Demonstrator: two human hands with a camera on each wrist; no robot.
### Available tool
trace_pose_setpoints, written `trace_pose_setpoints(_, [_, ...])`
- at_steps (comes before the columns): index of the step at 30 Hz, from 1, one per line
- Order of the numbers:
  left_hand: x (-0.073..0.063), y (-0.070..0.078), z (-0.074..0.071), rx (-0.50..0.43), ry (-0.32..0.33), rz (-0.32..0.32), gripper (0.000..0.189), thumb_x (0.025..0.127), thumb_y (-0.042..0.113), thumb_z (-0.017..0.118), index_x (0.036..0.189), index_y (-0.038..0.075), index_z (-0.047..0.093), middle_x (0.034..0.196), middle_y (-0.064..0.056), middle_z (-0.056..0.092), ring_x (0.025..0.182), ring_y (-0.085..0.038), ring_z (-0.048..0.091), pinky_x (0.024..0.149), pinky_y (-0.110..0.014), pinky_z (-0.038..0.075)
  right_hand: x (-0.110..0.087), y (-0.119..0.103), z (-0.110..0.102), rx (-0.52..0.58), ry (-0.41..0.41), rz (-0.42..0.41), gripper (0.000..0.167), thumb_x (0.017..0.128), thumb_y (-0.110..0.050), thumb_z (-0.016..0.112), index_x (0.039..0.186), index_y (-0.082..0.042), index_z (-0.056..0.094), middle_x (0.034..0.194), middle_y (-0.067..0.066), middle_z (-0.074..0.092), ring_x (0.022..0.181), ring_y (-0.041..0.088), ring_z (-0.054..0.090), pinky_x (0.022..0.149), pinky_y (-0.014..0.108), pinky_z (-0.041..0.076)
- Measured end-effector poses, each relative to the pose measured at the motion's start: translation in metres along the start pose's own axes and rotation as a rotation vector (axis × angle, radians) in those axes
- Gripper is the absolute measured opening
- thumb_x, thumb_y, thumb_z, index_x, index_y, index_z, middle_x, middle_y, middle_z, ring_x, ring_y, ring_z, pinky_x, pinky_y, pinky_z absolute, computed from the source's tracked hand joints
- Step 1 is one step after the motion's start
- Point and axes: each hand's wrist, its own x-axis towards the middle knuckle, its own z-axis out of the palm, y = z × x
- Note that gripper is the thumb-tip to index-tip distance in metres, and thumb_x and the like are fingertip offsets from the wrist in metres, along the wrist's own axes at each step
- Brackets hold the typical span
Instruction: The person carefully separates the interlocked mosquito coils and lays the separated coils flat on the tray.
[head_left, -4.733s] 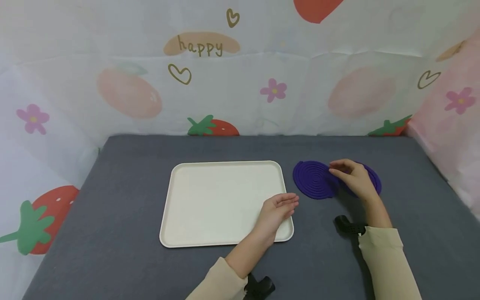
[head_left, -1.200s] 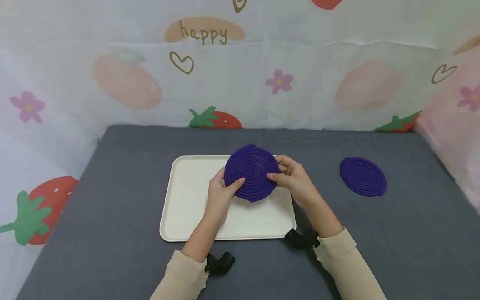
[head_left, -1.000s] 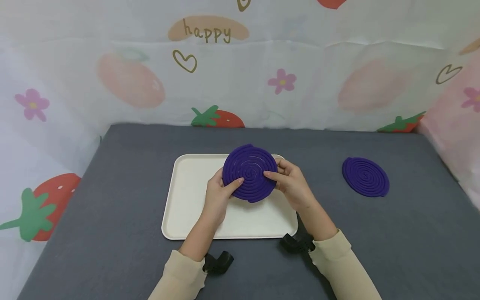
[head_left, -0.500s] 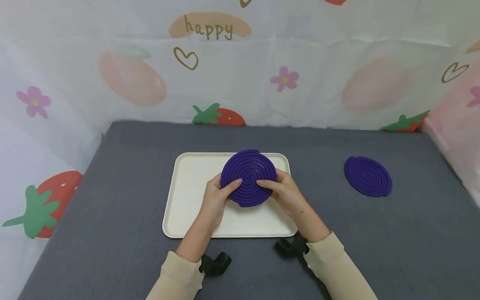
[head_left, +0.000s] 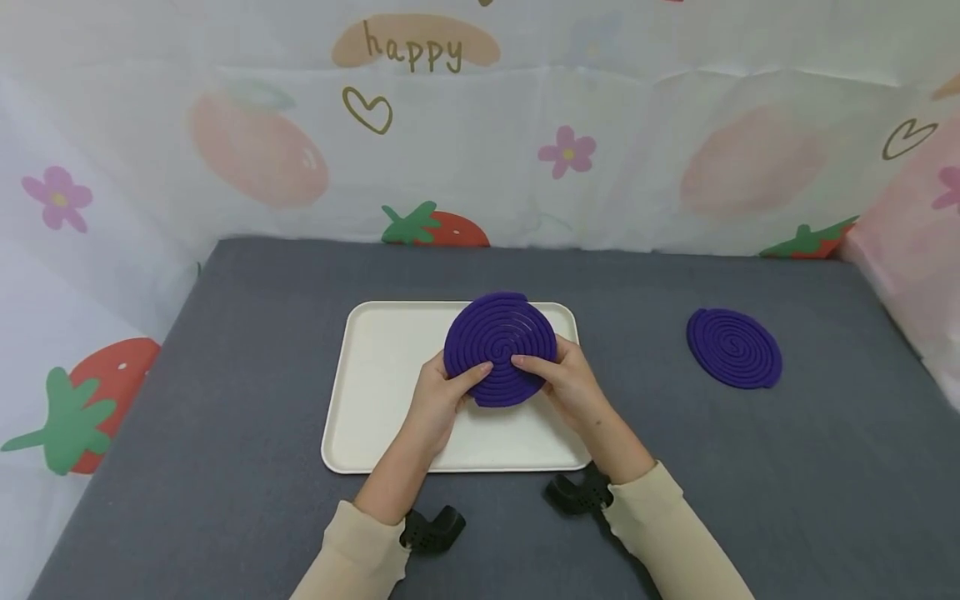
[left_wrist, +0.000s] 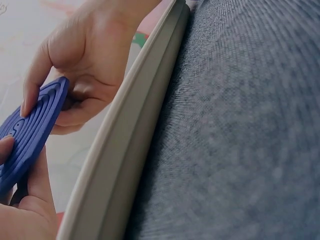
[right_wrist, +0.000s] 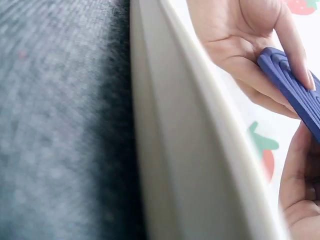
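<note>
A round purple coaster (head_left: 501, 329) with a spiral pattern is held tilted above the cream tray (head_left: 375, 417), its face toward the head camera. My left hand (head_left: 437, 400) pinches its lower left edge, thumb on the front. From the right, my right hand (head_left: 568, 385) grips the other side, its thumb also on the face. In the left wrist view the coaster (left_wrist: 35, 127) shows edge-on, fingers behind it. The right wrist view catches only part of the coaster (right_wrist: 292, 87). A second purple spiral coaster (head_left: 735, 348) lies flat on the cloth, right of the tray.
A dark grey cloth (head_left: 247, 350) covers the table beneath everything. Behind it hangs a white curtain (head_left: 450, 167) printed with strawberries and flowers. Black wrist devices (head_left: 435, 531) sit at both cuffs, near the tray's front edge.
Several seconds ago both coasters lay on the cloth at the right; one has since been lifted over the tray into both hands. During the last second the right thumb has slid inward across its face.
</note>
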Motion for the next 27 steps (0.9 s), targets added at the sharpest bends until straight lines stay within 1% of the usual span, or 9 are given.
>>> trace_pose_setpoints(2, [-0.001,-0.001,0.001,-0.002,0.009,0.0,0.042,0.088,0.0,0.061,0.128,-0.005,0.05,0.106,-0.009,0.064,0.089,-0.011,0.063,0.075,-0.024,0.052,0.0,0.001,-0.001,-0.01,0.003,0.016,0.045,0.085,0.005,0.057,0.128,0.012,0.046,0.102,0.002,0.065,0.09,0.013,0.064,0.079,0.026,0.053])
trace_pose_setpoints(5, [-0.004,-0.006,0.003,-0.003,0.006,-0.026,0.042,0.088,0.0,0.062,0.128,-0.005,0.051,0.106,-0.008,0.064,0.088,-0.011,0.063,0.075,-0.024,0.052,-0.006,0.004,-0.003,-0.012,0.036,0.045,0.046,0.085,0.005,0.057,0.129,0.012,0.045,0.102,0.001,0.065,0.089,0.012,0.064,0.079,0.026,0.053])
trace_pose_setpoints(8, [-0.006,-0.011,0.003,0.008,-0.026,-0.058,0.043,0.088,0.001,0.061,0.129,-0.006,0.049,0.111,-0.012,0.063,0.092,-0.013,0.063,0.077,-0.026,0.053,-0.015,0.011,-0.004,0.002,0.086,0.061,0.044,0.086,0.005,0.056,0.129,0.011,0.046,0.1,0.001,0.066,0.087,0.012,0.065,0.077,0.026,0.053])
trace_pose_setpoints(12, [-0.006,-0.014,0.0,0.027,-0.061,-0.076,0.047,0.088,0.003,0.061,0.133,-0.004,0.047,0.12,-0.017,0.059,0.098,-0.016,0.062,0.082,-0.029,0.052,-0.021,0.018,-0.003,0.027,0.122,0.043,0.042,0.086,0.005,0.057,0.127,0.009,0.047,0.099,0.003,0.066,0.085,0.013,0.065,0.076,0.026,0.054])
trace_pose_setpoints(16, [-0.006,-0.013,-0.003,0.035,-0.066,-0.09,0.047,0.089,0.003,0.06,0.134,-0.003,0.046,0.121,-0.018,0.058,0.098,-0.016,0.062,0.082,-0.03,0.052,-0.021,0.022,0.0,0.047,0.126,0.03,0.041,0.086,0.005,0.057,0.126,0.009,0.048,0.099,0.004,0.066,0.085,0.014,0.065,0.075,0.027,0.054])
trace_pose_setpoints(18, [-0.007,-0.014,-0.003,0.031,-0.063,-0.093,0.046,0.089,0.002,0.059,0.133,-0.004,0.047,0.119,-0.017,0.06,0.096,-0.016,0.063,0.081,-0.03,0.053,-0.022,0.022,0.0,0.051,0.126,0.035,0.041,0.085,0.006,0.057,0.125,0.01,0.048,0.098,0.004,0.066,0.085,0.014,0.066,0.075,0.027,0.054])
trace_pose_setpoints(20, [-0.01,-0.015,-0.006,0.035,-0.059,-0.098,0.045,0.089,0.002,0.059,0.132,-0.004,0.047,0.117,-0.016,0.061,0.095,-0.015,0.063,0.081,-0.03,0.053,-0.024,0.025,0.001,0.064,0.129,0.05,0.042,0.086,0.006,0.057,0.126,0.011,0.047,0.098,0.003,0.066,0.084,0.013,0.066,0.074,0.027,0.054])
trace_pose_setpoints(23, [-0.012,-0.016,-0.005,0.032,-0.054,-0.088,0.044,0.089,0.003,0.059,0.131,-0.004,0.048,0.114,-0.013,0.062,0.093,-0.014,0.063,0.079,-0.029,0.053,-0.024,0.025,0.0,0.063,0.123,0.067,0.043,0.087,0.004,0.056,0.128,0.012,0.046,0.098,0.002,0.066,0.083,0.013,0.065,0.074,0.026,0.054])
trace_pose_setpoints(27, [-0.011,-0.014,-0.003,0.031,-0.043,-0.067,0.042,0.089,0.003,0.06,0.129,-0.005,0.05,0.108,-0.011,0.064,0.09,-0.014,0.064,0.077,-0.028,0.054,-0.023,0.023,-0.002,0.068,0.095,0.058,0.045,0.087,0.003,0.055,0.13,0.011,0.044,0.099,0.001,0.066,0.084,0.012,0.065,0.075,0.025,0.054])
